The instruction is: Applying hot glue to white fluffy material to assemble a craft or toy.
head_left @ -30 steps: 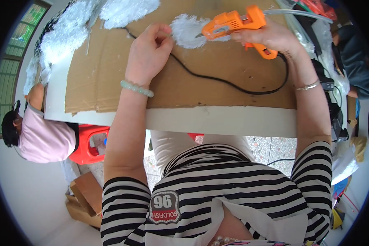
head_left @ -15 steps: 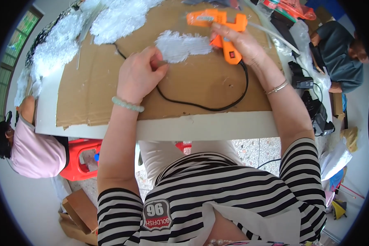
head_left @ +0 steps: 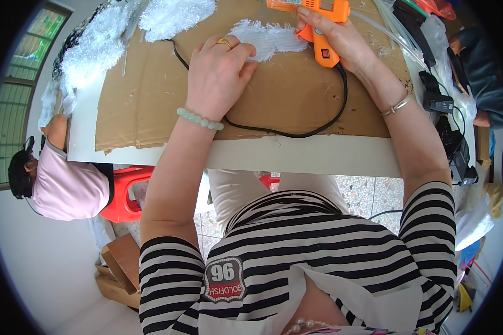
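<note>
My right hand is wrapped round the handle of an orange hot glue gun. The nozzle end of the gun reaches left, near the top edge of the view, and a black cord runs from its handle. Left of the gun, a white ridged piece with frayed edges lies flat on brown cardboard. At the left end of that piece is my left hand, closed with fingers curled. Its fingertips are partly hidden, so what they hold, if anything, cannot be made out.
White shiny fringe material lies in heaps at the far left. Black devices with cables sit at the table's right edge. One person in pink is at the left; another in dark clothing is at the right.
The whole view has shifted, with the table lower edge higher in the picture. My left hand has turned, its fingers now curled over by the white piece. The glue gun stays in my right hand.
</note>
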Tool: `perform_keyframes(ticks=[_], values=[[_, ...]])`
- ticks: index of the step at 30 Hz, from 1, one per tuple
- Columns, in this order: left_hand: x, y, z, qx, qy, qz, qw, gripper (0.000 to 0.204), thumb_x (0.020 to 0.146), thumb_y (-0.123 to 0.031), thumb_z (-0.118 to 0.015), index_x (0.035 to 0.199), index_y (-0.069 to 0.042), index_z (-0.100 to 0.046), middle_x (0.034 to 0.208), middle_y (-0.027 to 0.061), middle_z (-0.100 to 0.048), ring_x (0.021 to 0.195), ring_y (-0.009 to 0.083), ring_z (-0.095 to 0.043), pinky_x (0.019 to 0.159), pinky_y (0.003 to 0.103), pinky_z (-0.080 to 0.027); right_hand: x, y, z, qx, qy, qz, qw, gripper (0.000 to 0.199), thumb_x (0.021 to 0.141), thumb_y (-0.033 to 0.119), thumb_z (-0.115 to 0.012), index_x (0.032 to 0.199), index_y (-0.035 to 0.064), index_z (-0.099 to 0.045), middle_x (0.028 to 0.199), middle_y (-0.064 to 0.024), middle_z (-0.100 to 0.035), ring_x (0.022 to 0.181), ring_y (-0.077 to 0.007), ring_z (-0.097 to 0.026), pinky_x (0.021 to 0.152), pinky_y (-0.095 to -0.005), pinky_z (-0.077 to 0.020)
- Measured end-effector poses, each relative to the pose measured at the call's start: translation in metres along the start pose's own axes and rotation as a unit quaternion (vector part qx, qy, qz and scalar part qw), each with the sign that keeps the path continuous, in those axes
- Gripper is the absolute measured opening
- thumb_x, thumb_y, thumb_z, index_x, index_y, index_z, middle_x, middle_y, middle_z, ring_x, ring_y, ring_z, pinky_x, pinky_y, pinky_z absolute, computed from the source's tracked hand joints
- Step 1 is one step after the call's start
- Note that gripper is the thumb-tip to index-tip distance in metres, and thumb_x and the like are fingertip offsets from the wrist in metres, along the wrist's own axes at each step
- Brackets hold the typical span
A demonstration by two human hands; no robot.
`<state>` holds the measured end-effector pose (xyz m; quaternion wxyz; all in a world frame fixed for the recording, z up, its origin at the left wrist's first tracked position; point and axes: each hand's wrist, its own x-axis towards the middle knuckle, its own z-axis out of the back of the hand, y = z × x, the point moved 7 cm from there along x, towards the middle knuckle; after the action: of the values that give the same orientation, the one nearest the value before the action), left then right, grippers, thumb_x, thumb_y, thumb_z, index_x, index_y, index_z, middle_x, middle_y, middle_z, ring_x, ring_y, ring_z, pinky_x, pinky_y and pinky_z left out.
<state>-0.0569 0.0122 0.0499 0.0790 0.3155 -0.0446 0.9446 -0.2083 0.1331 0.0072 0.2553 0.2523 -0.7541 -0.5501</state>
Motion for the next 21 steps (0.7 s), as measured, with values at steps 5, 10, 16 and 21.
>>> perform_keyframes(ticks=[5,10,16,21], values=[[0.001,-0.01,-0.005,0.041,0.009,-0.059,0.997,0.008,0.071,-0.011,-0.068,0.077,-0.011,-0.063,0.077,0.0025,-0.06,0.082,0.0232,-0.057,0.076,0.038,-0.045,-0.002,0.003,-0.005,-0.005,0.01,0.004,1.0,0.025,0.087,0.017,-0.063,0.109,0.0038,-0.059,0.09,-0.0036,-0.061,0.079,-0.0129,-0.058,0.068,-0.0262,-0.0487],[0.007,0.002,-0.014,-0.003,0.03,0.008,1.0,0.003,0.075,-0.01,-0.065,0.075,-0.009,-0.062,0.076,0.0059,-0.06,0.081,0.027,-0.057,0.074,0.04,-0.045,-0.005,0.009,-0.012,-0.047,0.043,-0.006,0.998,0.027,0.089,0.016,-0.06,0.113,0.0034,-0.058,0.095,-0.0026,-0.062,0.08,-0.0111,-0.056,0.068,-0.0254,-0.0479],[0.008,0.035,-0.033,-0.094,0.082,0.155,0.98,0.006,0.077,-0.009,-0.063,0.082,-0.005,-0.062,0.077,0.0088,-0.06,0.077,0.0261,-0.058,0.069,0.037,-0.047,-0.011,0.031,-0.032,-0.017,0.152,0.13,0.98,0.036,0.091,0.018,-0.057,0.123,0.0039,-0.054,0.112,0.0004,-0.061,0.087,-0.0072,-0.054,0.072,-0.0227,-0.0452],[0.013,0.021,-0.016,-0.073,-0.01,0.132,0.989,0.007,0.074,-0.01,-0.064,0.081,-0.008,-0.062,0.074,0.0077,-0.059,0.078,0.0285,-0.056,0.072,0.039,-0.046,-0.009,0.017,-0.021,-0.03,0.102,0.018,0.994,0.034,0.09,0.018,-0.059,0.121,0.0049,-0.057,0.112,-0.0005,-0.061,0.093,-0.0089,-0.054,0.075,-0.0214,-0.0445]])
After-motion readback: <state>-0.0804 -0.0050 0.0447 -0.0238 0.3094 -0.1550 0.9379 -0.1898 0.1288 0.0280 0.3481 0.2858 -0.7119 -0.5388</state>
